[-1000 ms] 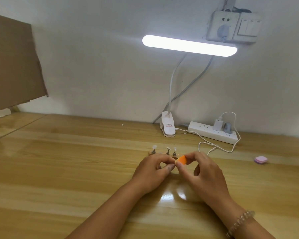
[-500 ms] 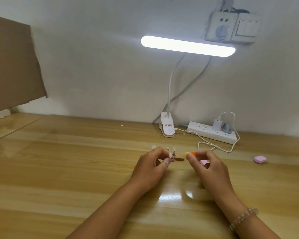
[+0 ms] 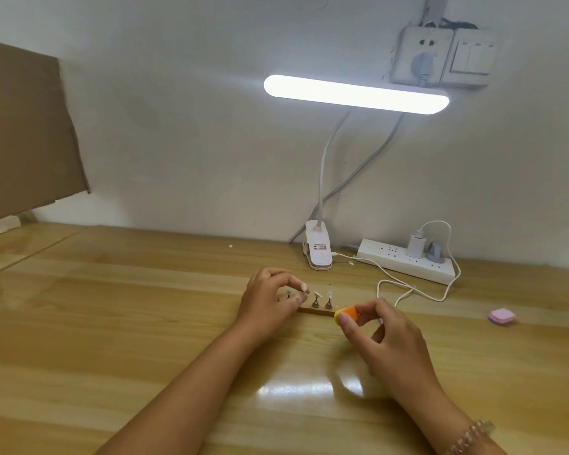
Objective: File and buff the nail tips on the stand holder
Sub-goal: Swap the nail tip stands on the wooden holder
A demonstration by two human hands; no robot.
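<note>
Between left hand (image 3: 270, 300) pinching nail tip (image 3: 304, 287), right hand (image 3: 388, 336) pinching buffer (image 3: 349, 312), stand holder (image 3: 316, 311)

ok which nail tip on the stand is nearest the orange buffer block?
The rightmost nail tip, on its post beside the orange buffer block that the right hand pinches. The others stand further left, by the left hand.

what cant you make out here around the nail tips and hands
Head view only:
- left end of the stand holder: hidden behind the left hand
- the nail tips: too small to judge filing
- what the left hand pinches: its own fingers cover it
- most of the orange buffer: covered by the right hand
</note>
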